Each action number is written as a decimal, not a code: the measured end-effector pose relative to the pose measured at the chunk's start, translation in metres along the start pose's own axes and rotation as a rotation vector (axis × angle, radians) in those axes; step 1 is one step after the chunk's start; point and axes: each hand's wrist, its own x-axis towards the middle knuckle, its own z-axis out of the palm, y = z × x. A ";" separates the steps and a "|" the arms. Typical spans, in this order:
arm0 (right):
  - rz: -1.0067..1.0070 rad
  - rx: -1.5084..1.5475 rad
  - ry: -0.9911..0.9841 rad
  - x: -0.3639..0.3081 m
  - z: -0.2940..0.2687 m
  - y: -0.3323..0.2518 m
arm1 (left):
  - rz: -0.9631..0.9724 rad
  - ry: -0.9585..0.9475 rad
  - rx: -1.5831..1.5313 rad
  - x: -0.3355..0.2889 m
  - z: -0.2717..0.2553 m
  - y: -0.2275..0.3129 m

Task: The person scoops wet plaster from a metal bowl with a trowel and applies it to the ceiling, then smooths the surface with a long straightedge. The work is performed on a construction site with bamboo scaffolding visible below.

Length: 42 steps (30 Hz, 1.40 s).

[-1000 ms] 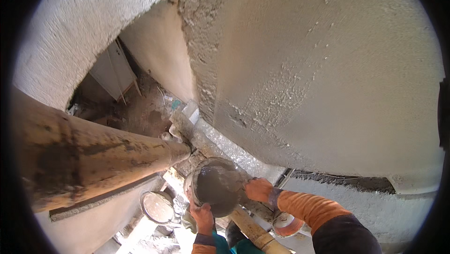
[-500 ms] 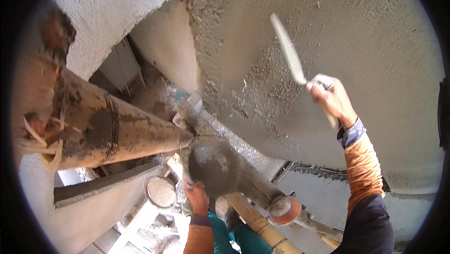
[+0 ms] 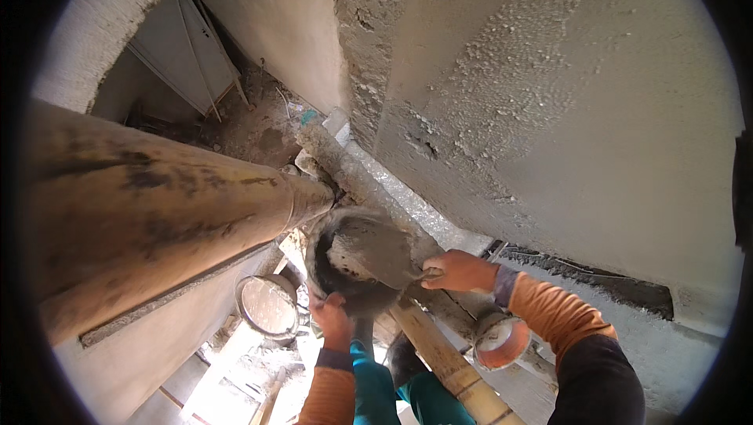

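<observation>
My left hand (image 3: 333, 321) grips the near rim of a round, dark mortar pan (image 3: 315, 251), fingers closed around its edge. Wet grey mortar lies inside. In my right hand (image 3: 463, 270) is a trowel (image 3: 384, 256), its mortar-smeared blade down in the pan; the hand is closed on the handle, which it mostly hides. Beyond the pan rises a grey plastered wall (image 3: 627, 135). A band of rough, freshly splattered mortar (image 3: 518, 64) runs diagonally across it.
A thick bamboo pole (image 3: 172, 205) slants in from the left, close to the pan. Below are a bucket of pale liquid (image 3: 268, 307), an orange-red container (image 3: 503, 343) and another bamboo pole (image 3: 455, 378). A white panel (image 3: 184, 52) leans at the far left.
My right hand has come down from the wall with the trowel, and the blade is now in the pan. The left hand keeps its hold. More splattered mortar shows higher on the wall.
</observation>
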 end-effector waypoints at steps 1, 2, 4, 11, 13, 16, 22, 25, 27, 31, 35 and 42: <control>0.046 0.196 -0.114 0.005 -0.021 -0.001 | 0.019 -0.012 0.008 0.009 -0.008 -0.010; 0.086 0.402 -0.228 0.015 -0.035 0.006 | 0.041 -0.023 0.027 0.014 -0.025 -0.020; 0.137 0.163 -0.048 0.059 -0.073 0.088 | 0.067 -0.094 0.012 0.021 -0.017 -0.029; 0.138 0.245 0.737 0.000 -0.153 0.025 | 0.121 0.071 0.346 0.027 -0.052 -0.066; 0.080 -0.360 0.413 -0.017 -0.122 0.015 | 0.136 0.022 0.213 0.023 -0.035 -0.051; 0.159 -0.573 -0.080 -0.007 -0.049 -0.001 | 0.085 -0.026 0.256 -0.004 -0.001 -0.010; 0.057 -0.308 0.072 0.022 0.025 0.027 | 0.151 -0.091 0.237 0.004 0.023 -0.009; -0.050 0.072 0.085 0.007 -0.019 0.025 | 0.101 -0.052 0.176 0.020 0.012 -0.016; 0.082 0.325 -0.022 0.011 -0.078 0.036 | 0.138 -0.060 0.225 0.018 0.016 -0.013; 0.306 0.186 0.920 -0.022 -0.197 0.015 | 0.268 -0.039 0.319 0.027 -0.008 -0.029; 0.093 0.394 0.587 -0.049 -0.160 0.002 | 0.325 -0.052 0.509 0.027 -0.021 -0.039; -0.039 -0.702 -0.157 0.032 0.015 0.037 | 0.204 -0.151 0.456 0.029 0.015 -0.020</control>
